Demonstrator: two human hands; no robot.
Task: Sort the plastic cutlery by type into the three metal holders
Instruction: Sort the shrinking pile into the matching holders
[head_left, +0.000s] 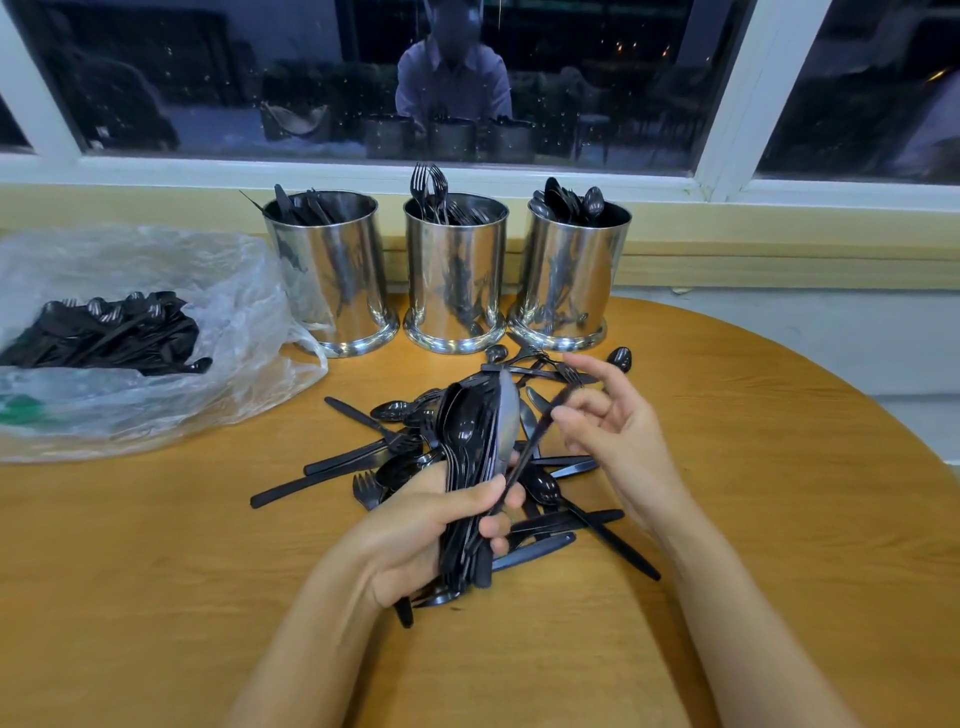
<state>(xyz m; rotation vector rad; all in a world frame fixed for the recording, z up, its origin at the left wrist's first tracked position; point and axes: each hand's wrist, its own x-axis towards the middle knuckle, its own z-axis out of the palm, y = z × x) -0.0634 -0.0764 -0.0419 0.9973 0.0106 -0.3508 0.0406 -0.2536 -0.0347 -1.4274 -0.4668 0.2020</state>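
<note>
The left hand (415, 530) grips a bundle of spoons (467, 431) upright over the loose cutlery (363, 462) on the worktop (156, 571); the right hand (618, 441), palm inward, pinches a fork (536, 441) near the three holders (454, 280)

The lower ends of the cutlery (594, 200) in the three metal holders (454, 275) at the table's (779, 493) far edge are hidden by their walls, and the handles of the bundle (470, 441) are covered by the left hand (410, 530). The type of the thin piece (535, 441) pinched by the right hand (618, 431) cannot be told. The plastic bag (171, 260) is cut off by the picture's left edge.
</note>
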